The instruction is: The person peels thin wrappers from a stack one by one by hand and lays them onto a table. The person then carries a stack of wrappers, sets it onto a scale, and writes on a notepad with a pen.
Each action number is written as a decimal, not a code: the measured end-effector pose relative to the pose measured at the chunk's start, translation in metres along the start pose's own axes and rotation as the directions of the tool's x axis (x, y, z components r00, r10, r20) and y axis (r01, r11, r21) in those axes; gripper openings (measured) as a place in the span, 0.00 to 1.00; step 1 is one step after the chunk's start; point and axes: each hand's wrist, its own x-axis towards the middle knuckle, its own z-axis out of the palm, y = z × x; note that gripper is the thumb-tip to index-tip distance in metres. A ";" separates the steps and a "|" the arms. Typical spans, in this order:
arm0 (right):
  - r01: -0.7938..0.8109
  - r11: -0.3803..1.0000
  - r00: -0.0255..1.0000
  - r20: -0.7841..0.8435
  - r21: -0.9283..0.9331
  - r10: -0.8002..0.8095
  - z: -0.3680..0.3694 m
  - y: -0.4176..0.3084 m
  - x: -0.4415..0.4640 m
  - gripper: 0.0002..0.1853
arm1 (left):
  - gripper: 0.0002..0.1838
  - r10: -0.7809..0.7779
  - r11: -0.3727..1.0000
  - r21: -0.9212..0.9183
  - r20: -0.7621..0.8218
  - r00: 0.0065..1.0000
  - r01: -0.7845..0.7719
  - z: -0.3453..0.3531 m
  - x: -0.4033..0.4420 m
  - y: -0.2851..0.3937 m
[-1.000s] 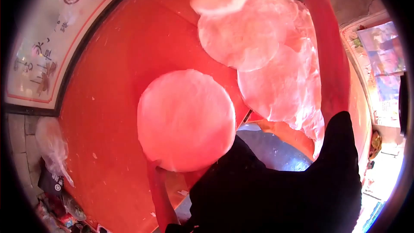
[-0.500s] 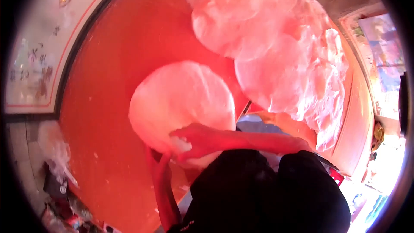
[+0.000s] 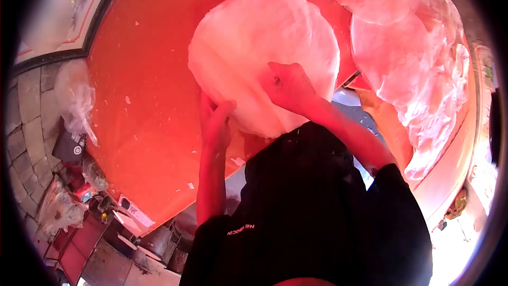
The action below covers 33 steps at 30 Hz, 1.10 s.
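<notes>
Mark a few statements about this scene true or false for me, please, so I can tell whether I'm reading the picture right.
1. The left hand is at the edge of the round pale sheet. True.
2. The heap of overlapping sheets lies to the left of the round pale sheet. False: it lies to the right.
3. The right hand is over the heap of overlapping sheets. False: it is over the round pale sheet.
4. The tabletop looks red-orange. True.
5. The person's sleeves are white. False: they are black.
</notes>
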 end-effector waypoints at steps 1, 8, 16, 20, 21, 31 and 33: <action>-0.045 0.998 0.999 0.002 -0.038 0.045 0.002 -0.001 -0.001 0.16 | 0.31 0.004 1.000 -0.019 -0.029 1.000 -0.005 0.001 0.000 0.000; -0.169 0.985 0.986 -0.009 0.031 0.169 -0.008 -0.009 -0.002 0.26 | 0.33 -0.026 0.998 -0.048 0.034 0.999 0.028 -0.007 0.002 -0.005; -0.194 0.981 0.980 0.047 -0.026 0.195 -0.026 -0.011 -0.004 0.25 | 0.30 0.010 1.000 -0.022 0.000 1.000 -0.010 0.002 0.005 -0.003; -0.285 0.959 0.943 -0.185 -0.010 0.278 0.002 -0.002 0.002 0.14 | 0.29 0.009 1.000 -0.026 -0.068 0.998 -0.011 0.001 0.002 -0.006; -0.220 0.973 0.964 -0.170 -0.075 0.205 0.013 0.001 0.003 0.12 | 0.29 0.009 1.000 0.024 -0.109 0.994 -0.006 0.001 0.003 -0.009; -0.128 0.817 0.846 -0.369 0.562 0.386 -0.188 -0.003 -0.071 0.12 | 0.26 -0.176 0.970 -0.198 -0.184 0.967 0.139 -0.072 0.014 -0.059; -0.005 0.835 0.600 -0.667 0.549 0.442 -0.244 -0.032 -0.119 0.15 | 0.26 -0.191 0.963 -0.225 -0.173 0.966 0.150 -0.080 0.015 -0.067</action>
